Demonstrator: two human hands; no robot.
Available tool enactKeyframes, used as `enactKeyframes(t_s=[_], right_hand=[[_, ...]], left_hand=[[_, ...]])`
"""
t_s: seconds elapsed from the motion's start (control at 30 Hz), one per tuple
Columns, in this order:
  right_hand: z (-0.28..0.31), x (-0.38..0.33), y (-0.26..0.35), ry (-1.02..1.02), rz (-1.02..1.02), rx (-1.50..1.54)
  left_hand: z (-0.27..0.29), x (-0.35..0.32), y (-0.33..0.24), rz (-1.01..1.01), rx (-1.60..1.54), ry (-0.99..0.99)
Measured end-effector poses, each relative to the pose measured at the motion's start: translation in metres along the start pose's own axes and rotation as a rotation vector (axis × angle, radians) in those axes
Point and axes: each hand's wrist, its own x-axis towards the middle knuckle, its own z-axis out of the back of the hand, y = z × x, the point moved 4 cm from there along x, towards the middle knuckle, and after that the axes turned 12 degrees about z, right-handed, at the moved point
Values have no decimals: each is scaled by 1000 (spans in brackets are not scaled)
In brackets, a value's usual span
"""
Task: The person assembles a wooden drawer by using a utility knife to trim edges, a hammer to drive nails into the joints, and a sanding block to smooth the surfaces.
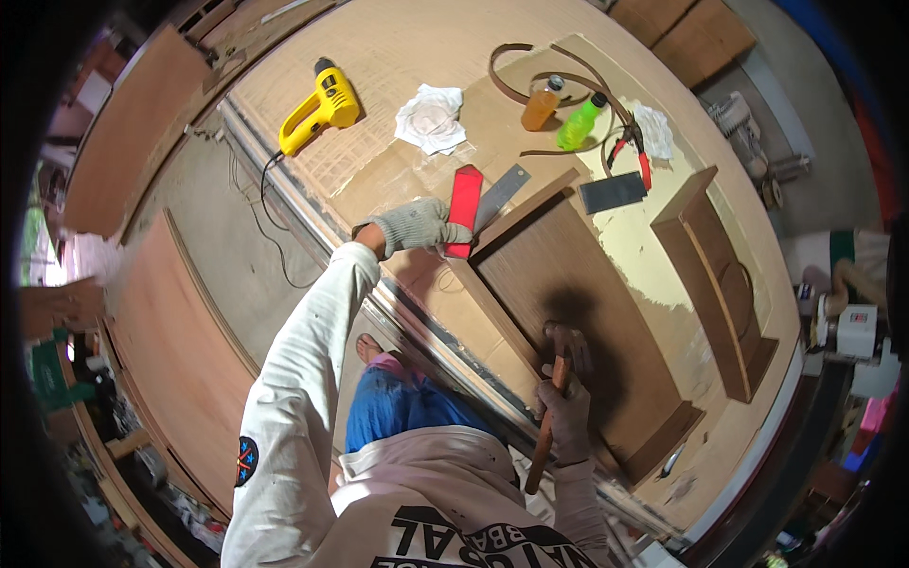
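Note:
My left hand (417, 225), in a grey knit glove, is stretched out and grips the lower end of a flat red tool (464, 206) that lies on the workbench beside a grey metal blade (499, 194). My right hand (566, 407), also gloved, is closed around the wooden handle of a hammer (551, 402). The hammer's head rests over a dark brown wooden panel frame (568, 293) lying flat on the bench. The red tool touches the frame's upper left corner.
On the bench (398, 57) lie a yellow heat gun (322, 106), a white crumpled cloth (431, 118), an orange bottle (542, 104), a green bottle (579, 123), red-handled pliers (634, 151), a dark block (613, 192) and a second wooden frame (715, 275). Plywood sheets (180, 350) lean at the left.

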Motion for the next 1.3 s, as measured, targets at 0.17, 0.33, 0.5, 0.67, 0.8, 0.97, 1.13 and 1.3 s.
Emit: enactKeyframes(t_s=[0.17, 0.33, 0.5, 0.67, 0.8, 0.97, 1.13, 1.3], right_hand=[[5, 2, -9, -5, 44, -7], [1, -1, 5, -16, -1, -25], [2, 1, 1, -16, -13, -27], [3, 2, 1, 2, 5, 1], [4, 3, -3, 3, 3, 14], [5, 3, -5, 11, 7, 46], [6, 4, -7, 34, 10, 62], [6, 4, -9, 37, 19, 72]], left_hand=[[2, -16, -23, 77, 59, -5], [1, 2, -6, 21, 125, -27], [1, 12, 15, 65, 72, 14], [-5, 18, 19, 28, -27, 56], [-3, 14, 13, 78, 41, 17], [-3, 13, 13, 88, 41, 6], [0, 2, -2, 73, 157, -71], [-4, -6, -10, 51, 143, -89]])
